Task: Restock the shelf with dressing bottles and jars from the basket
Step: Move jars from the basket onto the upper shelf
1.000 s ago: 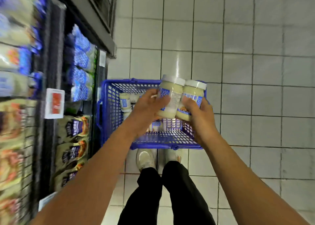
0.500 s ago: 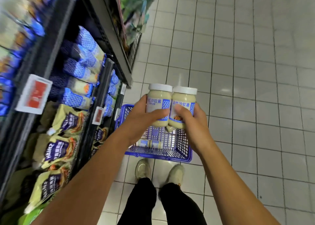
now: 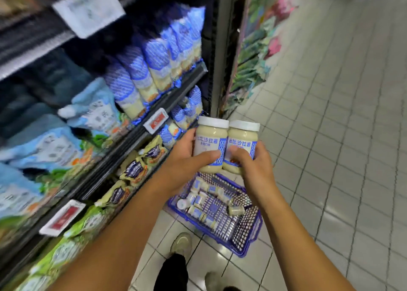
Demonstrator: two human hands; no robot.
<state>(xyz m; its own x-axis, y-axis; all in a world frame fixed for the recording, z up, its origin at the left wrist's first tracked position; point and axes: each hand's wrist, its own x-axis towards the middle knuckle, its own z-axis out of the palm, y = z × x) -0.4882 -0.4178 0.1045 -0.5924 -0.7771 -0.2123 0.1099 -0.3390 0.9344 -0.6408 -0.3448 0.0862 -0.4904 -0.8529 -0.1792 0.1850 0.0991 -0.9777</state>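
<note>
1. The left jar (image 3: 209,136) and the right jar (image 3: 242,136) are both in my grip, upright and touching side by side. They are in the air above the basket (image 3: 242,233) and just beside the front of the shelf (image 3: 123,145). Each holds pale, creamy dressing under a white lid, with a blue-and-white label.
2. My left hand (image 3: 185,165) grips the left jar. The thumb lies across the front of the label, and the other fingers curl round the far side, mostly out of sight.
3. My right hand (image 3: 256,167) grips the right jar the same way, thumb on the lower front and fingers wrapped behind.
4. Below them the blue basket stands on the floor (image 3: 330,136), with more small jars (image 3: 197,200) lying on their sides in it.
5. The shelf is on my left, and its dark rail carries a red price tag (image 3: 156,121).
6. Blue-and-white pouches (image 3: 154,55) stand in a row above that rail. Yellowish packets (image 3: 134,169) with dark labels lie below it.
7. The pale tiled floor runs off to my right, and one shoe (image 3: 181,244) shows near the basket's closest corner.
</note>
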